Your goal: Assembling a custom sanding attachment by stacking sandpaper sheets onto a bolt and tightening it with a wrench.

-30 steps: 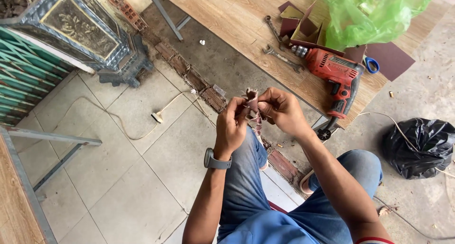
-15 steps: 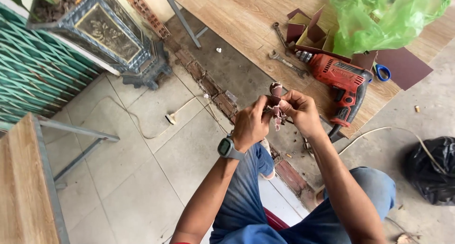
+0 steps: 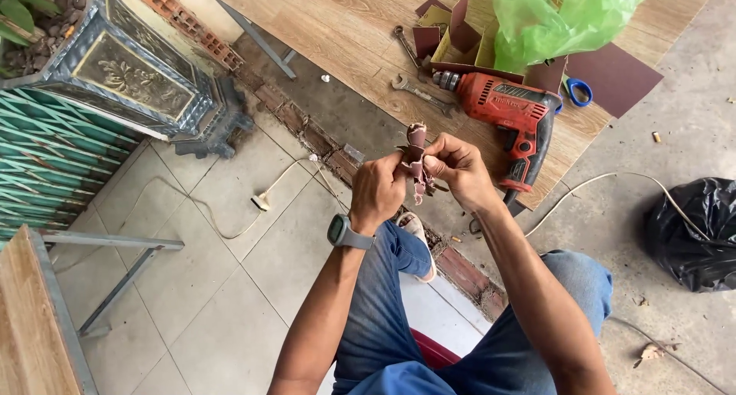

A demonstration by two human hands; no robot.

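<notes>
Both my hands are raised in front of me, pinching a small bundle of reddish-brown sandpaper strips (image 3: 416, 159). My left hand (image 3: 377, 192) grips its lower part; my right hand (image 3: 458, 170) closes on it from the other side. Just beyond, a red power drill (image 3: 512, 113) lies at the near edge of a wooden board (image 3: 337, 27), beside two wrenches (image 3: 418, 77).

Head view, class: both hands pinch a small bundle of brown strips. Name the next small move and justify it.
Probably tighten the wrap: the left hand and right hand pinch the brown strip bundle between them, and loose ends splay out, so it looks unfinished.
</notes>
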